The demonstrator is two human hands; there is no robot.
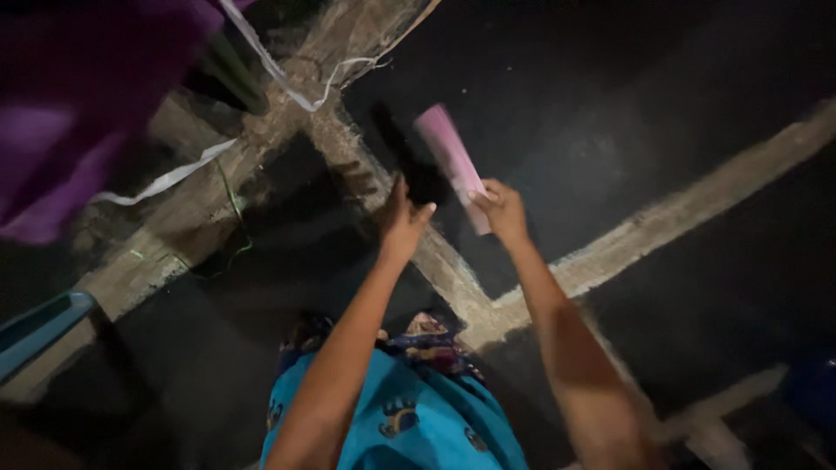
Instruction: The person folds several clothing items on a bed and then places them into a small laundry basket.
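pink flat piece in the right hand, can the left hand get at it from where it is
Probably yes. The left hand is raised close beside the pink flat piece that the right hand grips by its lower end, and nothing shows in the gap between them.

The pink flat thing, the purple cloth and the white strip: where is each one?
pink flat thing (448, 157), head view, middle of its pink face.
purple cloth (61, 113), head view, middle of the fold at upper left.
white strip (165, 180), head view, its lower stretch.

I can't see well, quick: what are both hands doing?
Left hand: open, holding nothing.
Right hand: closed on a pink card.
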